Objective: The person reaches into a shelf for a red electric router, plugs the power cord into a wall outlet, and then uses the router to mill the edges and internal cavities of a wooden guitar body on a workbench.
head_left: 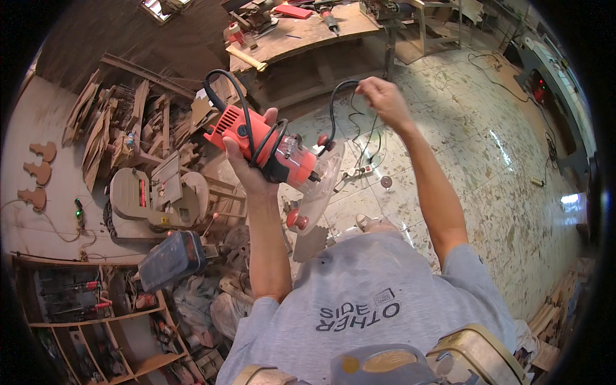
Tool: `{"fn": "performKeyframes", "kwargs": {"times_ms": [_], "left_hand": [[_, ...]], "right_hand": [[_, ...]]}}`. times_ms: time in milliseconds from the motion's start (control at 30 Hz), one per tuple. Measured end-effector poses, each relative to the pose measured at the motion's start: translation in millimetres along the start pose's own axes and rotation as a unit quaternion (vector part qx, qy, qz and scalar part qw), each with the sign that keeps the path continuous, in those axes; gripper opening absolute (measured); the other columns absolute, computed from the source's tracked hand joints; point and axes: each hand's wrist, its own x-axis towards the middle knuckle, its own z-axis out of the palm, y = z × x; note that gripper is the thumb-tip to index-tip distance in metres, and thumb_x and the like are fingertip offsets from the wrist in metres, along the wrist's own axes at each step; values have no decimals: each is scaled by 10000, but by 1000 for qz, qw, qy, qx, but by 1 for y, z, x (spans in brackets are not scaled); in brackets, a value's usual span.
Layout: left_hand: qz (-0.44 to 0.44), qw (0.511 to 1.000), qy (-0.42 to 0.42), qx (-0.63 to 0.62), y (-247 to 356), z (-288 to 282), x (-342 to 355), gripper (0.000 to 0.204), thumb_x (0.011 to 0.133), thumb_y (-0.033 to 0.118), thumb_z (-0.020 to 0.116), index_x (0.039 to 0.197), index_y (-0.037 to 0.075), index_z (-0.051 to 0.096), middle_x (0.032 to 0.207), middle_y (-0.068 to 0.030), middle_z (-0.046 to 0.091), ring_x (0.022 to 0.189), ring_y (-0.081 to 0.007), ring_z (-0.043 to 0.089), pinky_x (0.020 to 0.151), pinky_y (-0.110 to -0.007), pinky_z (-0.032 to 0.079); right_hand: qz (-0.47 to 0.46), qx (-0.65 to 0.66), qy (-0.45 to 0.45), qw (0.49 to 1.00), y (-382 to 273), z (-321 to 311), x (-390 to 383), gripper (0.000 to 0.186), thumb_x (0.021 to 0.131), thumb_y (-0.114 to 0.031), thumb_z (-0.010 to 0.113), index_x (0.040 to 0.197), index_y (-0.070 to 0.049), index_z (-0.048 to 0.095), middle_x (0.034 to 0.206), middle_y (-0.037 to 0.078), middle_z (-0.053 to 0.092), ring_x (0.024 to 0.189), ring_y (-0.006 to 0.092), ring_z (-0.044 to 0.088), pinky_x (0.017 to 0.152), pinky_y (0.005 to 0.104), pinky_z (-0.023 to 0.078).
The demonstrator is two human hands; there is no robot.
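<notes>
We grip the red trim router (269,144) in our left hand (247,168), fingers wrapped around its body. Our right hand (384,97) pinches its black cord (335,106), looped above the tiled floor (500,173).

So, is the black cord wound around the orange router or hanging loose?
Partly wound: cord loops circle the router in the left hand; the right hand holds the rest.

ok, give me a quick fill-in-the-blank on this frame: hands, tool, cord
The left hand grips an orange-red ____ router.
A black cord is looped around the tool's ____.
The right hand pinches the cord's free end, held ____ than the left hand.
A mallet lies on the wooden ____ beyond.

Missing: trim; body; higher; workbench
</notes>
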Motion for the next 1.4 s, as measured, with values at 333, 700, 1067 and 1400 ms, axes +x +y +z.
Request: {"fn": "performKeyframes", "kwargs": {"times_ms": [333,700,1067,1400], "left_hand": [[-23,993,74,85,-20,16,-3,761,1006,710,540,1426,77,489,1261,-225,686,1046,-253,724,811,-408,650],[-51,994,96,27,-42,43,3,826,1006,731,522,1493,67,449,1299,-203,676,1216,-308,657,1005,-445,568],[196,919,161,302,-39,-8,19,500,1017,250,743,1378,-47,569,1280,-152,708,1122,-184,692,973,-345,566],[-18,993,36,110,-32,18,4,770,1010,687,559,1444,52,512,1324,-226,675,942,-210,725,811,-388,633]], "right_hand": [[-35,305,-10,952,10,1,-7,265,1119,-299,585,968,-113,699,732,-47,539,611,35,493,543,199,406],[-17,-268,-272,924,127,42,12,303,972,-345,662,1084,-81,761,1071,197,762,995,399,720,880,480,566],[179,240,-440,846,-73,56,-172,305,1059,-267,619,1266,-46,652,923,-2,637,792,82,581,744,261,487],[-61,-190,16,980,52,1,16,216,1043,-195,596,1156,-128,768,993,89,802,857,273,748,751,399,561]]}}
